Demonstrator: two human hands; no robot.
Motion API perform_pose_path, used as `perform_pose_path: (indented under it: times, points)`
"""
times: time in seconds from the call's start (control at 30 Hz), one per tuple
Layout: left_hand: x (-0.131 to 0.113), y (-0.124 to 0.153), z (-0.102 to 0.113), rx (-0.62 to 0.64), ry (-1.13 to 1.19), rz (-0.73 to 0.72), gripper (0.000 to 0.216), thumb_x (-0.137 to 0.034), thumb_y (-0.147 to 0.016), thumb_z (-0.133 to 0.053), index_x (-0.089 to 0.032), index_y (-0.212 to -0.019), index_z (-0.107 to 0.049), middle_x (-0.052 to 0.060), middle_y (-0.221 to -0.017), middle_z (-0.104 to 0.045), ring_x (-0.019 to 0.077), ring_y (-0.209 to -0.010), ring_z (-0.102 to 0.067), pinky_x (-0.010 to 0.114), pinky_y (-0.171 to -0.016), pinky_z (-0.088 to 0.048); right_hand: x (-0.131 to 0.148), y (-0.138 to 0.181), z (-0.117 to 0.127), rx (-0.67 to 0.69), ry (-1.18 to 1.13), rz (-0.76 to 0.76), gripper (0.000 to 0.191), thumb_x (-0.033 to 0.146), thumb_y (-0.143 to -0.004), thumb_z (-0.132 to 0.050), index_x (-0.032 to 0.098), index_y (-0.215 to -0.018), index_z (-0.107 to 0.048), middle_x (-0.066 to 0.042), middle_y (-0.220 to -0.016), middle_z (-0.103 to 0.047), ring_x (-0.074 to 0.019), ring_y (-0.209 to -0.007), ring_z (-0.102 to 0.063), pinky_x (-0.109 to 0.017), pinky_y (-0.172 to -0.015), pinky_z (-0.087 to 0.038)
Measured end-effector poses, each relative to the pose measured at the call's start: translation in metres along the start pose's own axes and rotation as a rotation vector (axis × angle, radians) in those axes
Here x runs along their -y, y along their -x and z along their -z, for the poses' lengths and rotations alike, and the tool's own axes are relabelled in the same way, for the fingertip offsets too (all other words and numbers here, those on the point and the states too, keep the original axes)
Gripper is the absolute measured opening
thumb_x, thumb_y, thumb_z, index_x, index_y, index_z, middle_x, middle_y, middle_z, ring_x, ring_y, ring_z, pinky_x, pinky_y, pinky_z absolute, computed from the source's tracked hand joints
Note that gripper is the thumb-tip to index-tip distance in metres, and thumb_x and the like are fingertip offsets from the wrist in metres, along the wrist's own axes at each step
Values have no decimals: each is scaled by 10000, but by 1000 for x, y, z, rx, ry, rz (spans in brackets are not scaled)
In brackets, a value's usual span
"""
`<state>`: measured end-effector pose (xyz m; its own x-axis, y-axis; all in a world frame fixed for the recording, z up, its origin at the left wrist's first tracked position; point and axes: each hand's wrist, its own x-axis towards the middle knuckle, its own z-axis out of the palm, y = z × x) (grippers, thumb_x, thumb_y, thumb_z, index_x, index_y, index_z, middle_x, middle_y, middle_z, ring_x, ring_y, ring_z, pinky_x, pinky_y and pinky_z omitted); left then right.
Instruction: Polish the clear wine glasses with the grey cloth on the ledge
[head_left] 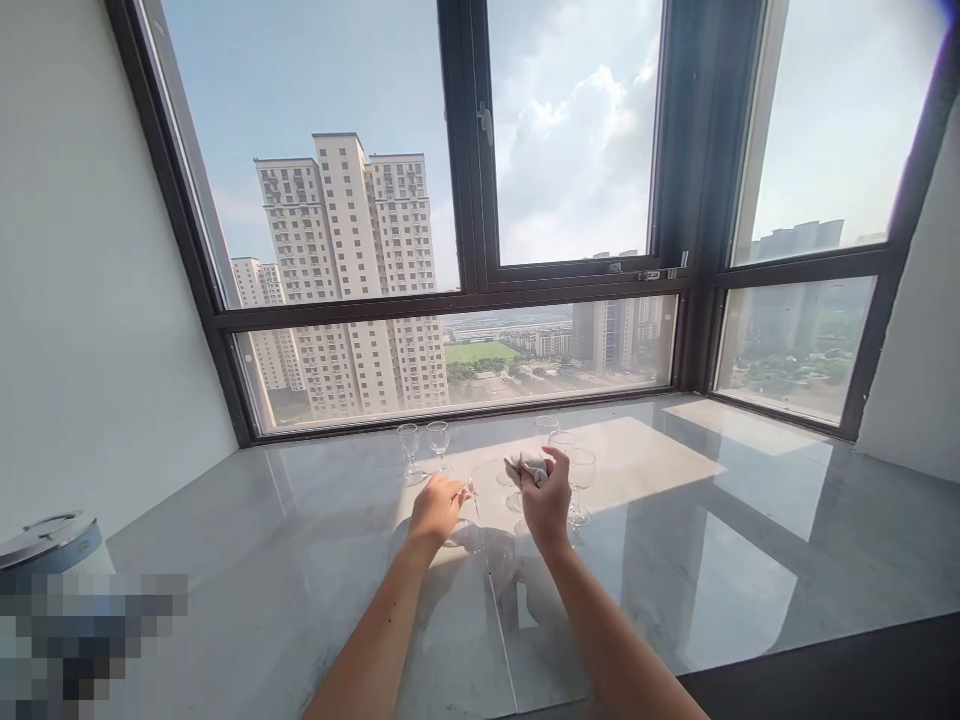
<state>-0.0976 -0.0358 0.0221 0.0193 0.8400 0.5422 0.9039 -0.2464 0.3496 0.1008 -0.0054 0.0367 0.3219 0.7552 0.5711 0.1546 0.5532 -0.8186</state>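
Note:
My left hand (436,512) is closed, its fingertips pinching a clear stemmed glass (470,488) whose outline is faint against the bright surface. Bunched in my right hand (549,508) is a white cloth (526,467), level with the left fingertips and a little apart from them. Just right of the right hand stands an upright stemmed glass (582,475), with another glass (561,438) and a third glass (547,424) behind it, partly covered. Beyond my left hand, two small stemmed glasses (407,442) stand side by side.
Glossy grey tiles cover the wide sill (300,560), with sunlight and reflections on them. A dark-framed window (465,305) rises behind the glasses. At the left edge is a lidded container (56,535), partly pixelated. The sill's dark front edge (840,665) runs along the lower right.

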Motion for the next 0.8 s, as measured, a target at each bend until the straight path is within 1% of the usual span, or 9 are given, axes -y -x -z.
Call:
perform_pose_path:
  times: [0.03, 0.1, 0.2, 0.3, 0.4, 0.47, 0.63, 0.7, 0.8]
  points:
    - [1, 0, 1, -15, -31, 26, 200, -196, -902, -540, -222, -793, -705, 36, -783, -652, 202, -887, -534, 280, -704, -397, 0, 1, 0, 20, 16, 17, 425, 231, -773, -556, 218, -1188, -464, -20, -835, -626, -178, -681, -608, -264, -623, -445]
    - [3, 0, 2, -36, -80, 51, 214, -183, -909, -531, -214, -763, -685, 36, -773, -643, 199, -875, -530, 274, -683, -381, -1, 2, 0, 108, 58, 58, 422, 217, -778, -536, 225, -1193, -461, -5, -809, -607, -172, -669, -590, -261, -618, -430]
    - [5, 0, 4, -39, -133, 38, 211, -126, -881, -545, -217, -763, -695, 39, -746, -627, 206, -888, -518, 276, -684, -380, -4, 4, -1, 223, 116, 52, 417, 193, -771, -509, 224, -1184, -460, 23, -732, -566, -160, -611, -548, -253, -587, -402]
    - [7, -1, 4, -58, -159, -10, 263, -66, -855, -537, -228, -811, -738, 51, -755, -636, 221, -929, -512, 305, -760, -407, -8, 6, -4, 323, 138, 23, 430, 171, -733, -510, 220, -1159, -475, 30, -708, -559, -158, -608, -542, -254, -588, -400]
    - [9, -1, 3, -85, -167, -39, 346, -17, -840, -502, -240, -849, -767, 63, -794, -658, 227, -956, -519, 340, -836, -419, -8, 9, -5, 435, 100, 9, 438, 171, -693, -536, 228, -1126, -508, 28, -712, -573, -158, -622, -552, -259, -603, -414]
    - [9, -1, 1, -87, -156, -32, 360, -15, -840, -496, -242, -876, -774, 65, -814, -665, 226, -960, -526, 340, -832, -429, -6, 10, -6, 444, 55, -34, 439, 196, -677, -572, 231, -1112, -523, 30, -703, -571, -156, -610, -545, -262, -592, -421]
    - [6, -1, -3, -37, -128, -30, 321, -57, -847, -529, -255, -919, -772, 58, -838, -676, 228, -963, -532, 321, -789, -433, -4, 9, -5, 377, -77, -152, 451, 264, -631, -665, 217, -1060, -534, 33, -679, -579, -150, -550, -527, -266, -531, -426]
    - [4, -2, -2, -16, -129, -24, 287, -74, -833, -558, -258, -893, -770, 58, -827, -679, 237, -956, -531, 325, -777, -430, -6, 9, -5, 369, -104, -163, 438, 257, -641, -655, 214, -1059, -532, 35, -669, -585, -146, -530, -518, -265, -512, -419]
    - [1, -2, -1, 16, -96, -2, 234, -111, -813, -595, -266, -850, -767, 54, -804, -680, 243, -939, -533, 328, -761, -425, -7, 9, -5, 348, -107, -135, 417, 232, -673, -630, 219, -1079, -532, 37, -668, -593, -139, -538, -518, -259, -515, -418]
